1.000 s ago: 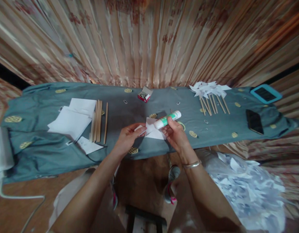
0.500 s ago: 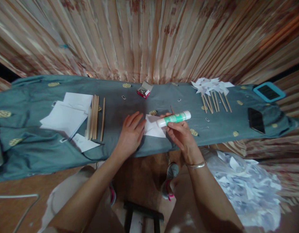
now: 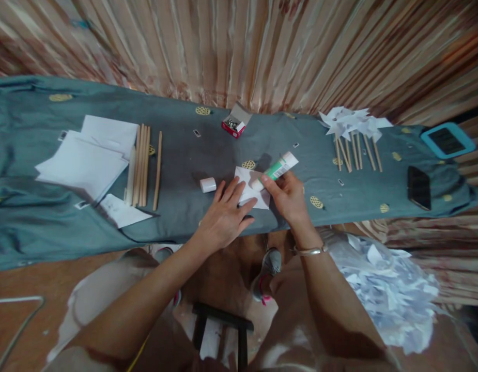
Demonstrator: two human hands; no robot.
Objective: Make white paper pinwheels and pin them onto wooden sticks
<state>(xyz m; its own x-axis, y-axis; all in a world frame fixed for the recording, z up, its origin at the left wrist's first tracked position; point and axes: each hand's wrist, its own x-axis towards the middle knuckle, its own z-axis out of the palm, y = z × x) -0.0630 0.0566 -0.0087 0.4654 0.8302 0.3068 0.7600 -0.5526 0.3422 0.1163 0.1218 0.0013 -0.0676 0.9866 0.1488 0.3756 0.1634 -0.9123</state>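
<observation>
My right hand [image 3: 292, 199] is closed round a green and white glue stick [image 3: 278, 168], tilted with its lower end at the folded white paper [image 3: 264, 199]. That paper lies on the cloth-covered table [image 3: 184, 170]. With fingers spread, my left hand [image 3: 227, 214] rests on the paper's left part and partly covers it. Just left of those fingers lies a white glue stick cap [image 3: 208, 185] on its side. Behind the paper stands an opened small red box [image 3: 234, 126] with metal pins in it.
To the left are stacked white paper sheets [image 3: 83, 160] and several wooden sticks [image 3: 141, 165]. Paper pinwheels [image 3: 353, 124] on sticks lie at right, near a blue-framed device [image 3: 448, 140] and a black phone [image 3: 419, 187]. A bag of folded paper [image 3: 389, 289] stands below the table's edge.
The white cap now lies on the cloth left of my left hand. My left hand has shifted onto the paper, and the glue stick has come down to it. The view has shifted.
</observation>
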